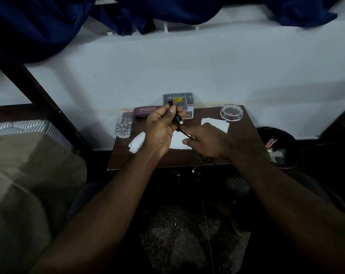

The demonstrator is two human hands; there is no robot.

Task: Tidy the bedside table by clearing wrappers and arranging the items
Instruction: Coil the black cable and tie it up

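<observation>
Above the dark wooden bedside table, my left hand pinches the plug end of a black cable, held upright. My right hand grips the same cable lower down; its loose end dangles over the table's front edge. White paper wrappers lie on the table: one at the left, one under my hands, one at the back right. A drinking glass, a purple spectacle case, a grey organiser box and a glass ashtray stand along the back.
A black waste bin with scraps inside stands to the right of the table. A bed with striped bedding and a beige cover is on the left. A white wall rises behind the table, with blue curtains above.
</observation>
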